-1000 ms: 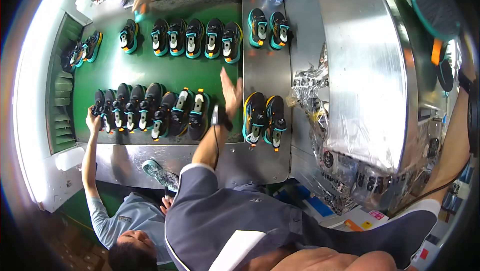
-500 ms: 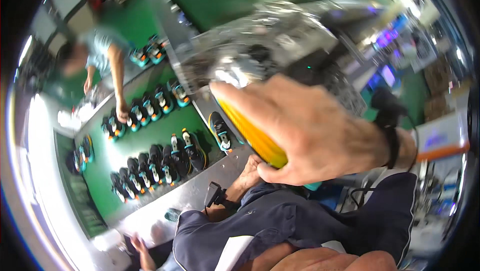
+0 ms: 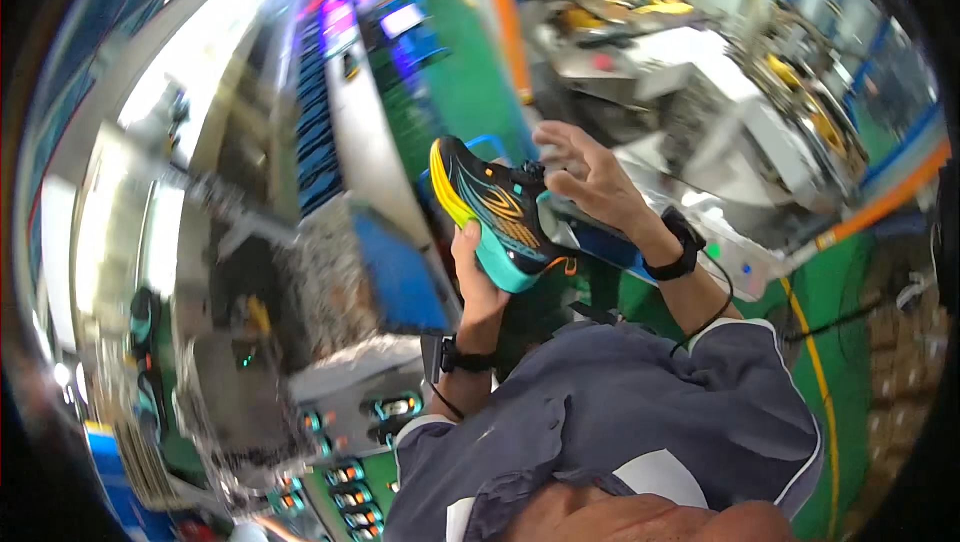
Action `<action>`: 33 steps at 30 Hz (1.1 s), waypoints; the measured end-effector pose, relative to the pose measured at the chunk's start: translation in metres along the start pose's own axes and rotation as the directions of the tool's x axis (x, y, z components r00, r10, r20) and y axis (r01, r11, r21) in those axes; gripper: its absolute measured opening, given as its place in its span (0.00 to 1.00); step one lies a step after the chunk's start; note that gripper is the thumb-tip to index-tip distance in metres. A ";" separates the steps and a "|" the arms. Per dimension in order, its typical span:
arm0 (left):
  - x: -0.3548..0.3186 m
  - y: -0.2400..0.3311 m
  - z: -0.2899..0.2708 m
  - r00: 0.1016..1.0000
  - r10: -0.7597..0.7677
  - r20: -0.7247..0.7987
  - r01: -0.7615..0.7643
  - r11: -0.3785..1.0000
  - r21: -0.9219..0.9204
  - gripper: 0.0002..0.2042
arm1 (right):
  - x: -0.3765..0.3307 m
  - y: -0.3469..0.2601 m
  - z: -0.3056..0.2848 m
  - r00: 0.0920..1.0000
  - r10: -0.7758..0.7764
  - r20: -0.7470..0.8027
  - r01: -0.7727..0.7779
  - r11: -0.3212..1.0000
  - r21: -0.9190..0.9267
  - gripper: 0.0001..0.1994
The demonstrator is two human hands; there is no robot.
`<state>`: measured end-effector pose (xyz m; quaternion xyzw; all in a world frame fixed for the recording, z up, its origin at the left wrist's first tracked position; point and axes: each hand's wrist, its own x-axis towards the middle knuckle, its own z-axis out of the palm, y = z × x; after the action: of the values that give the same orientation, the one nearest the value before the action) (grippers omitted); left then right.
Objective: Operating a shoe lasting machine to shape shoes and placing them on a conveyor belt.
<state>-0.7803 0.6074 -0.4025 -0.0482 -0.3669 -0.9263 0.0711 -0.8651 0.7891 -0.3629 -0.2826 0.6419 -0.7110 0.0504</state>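
A running shoe (image 3: 510, 212) with a black upper, orange lines and a yellow-to-teal sole is held up in front of my chest. Its toe points to the upper left, and an orange loop shows at the heel. My left hand (image 3: 474, 267) grips the sole from below, with the thumb against its side. My right hand (image 3: 595, 177) is raised just right of the shoe's tongue and opening, fingers apart and holding nothing. Whether its thumb touches the laces cannot be made out. Dark straps circle both wrists.
Left of the shoe stands a machine with a blue side panel (image 3: 397, 267); a long pale conveyor (image 3: 370, 132) runs beyond it. At right is a machine with buttons (image 3: 725, 257) and an orange rail (image 3: 880, 197). More shoes (image 3: 350, 497) stand in rows at lower left.
My view has swung to the right, away from the shoe rows. The right hand has come off the shoe's sole, and the left hand now supports it.
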 end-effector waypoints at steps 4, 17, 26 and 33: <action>0.065 -0.077 0.101 0.984 -0.045 0.170 -0.057 0.833 0.551 0.35 | -0.067 0.052 -0.099 0.962 0.113 -0.250 -0.051 0.969 0.242 0.38; 0.218 -0.428 0.253 0.710 -0.490 0.506 -0.009 0.713 0.701 0.25 | -0.245 0.043 -0.331 0.000 -0.036 -0.999 0.156 0.987 -0.035 0.22; 0.368 -0.559 0.262 0.892 -0.393 0.225 -0.136 0.241 0.961 0.51 | -0.210 -0.017 -0.315 -0.184 -0.238 -0.954 -0.180 0.962 -0.205 0.29; 0.435 -0.486 0.235 0.907 -0.406 0.111 0.020 0.304 0.952 0.21 | -0.109 -0.052 -0.432 0.095 -0.262 -0.960 -0.699 0.669 -0.252 0.21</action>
<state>-1.2808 1.0771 -0.4968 -0.1036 -0.8401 -0.5224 -0.1027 -0.9603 1.2281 -0.3578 0.3723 0.7552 -0.3941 -0.3683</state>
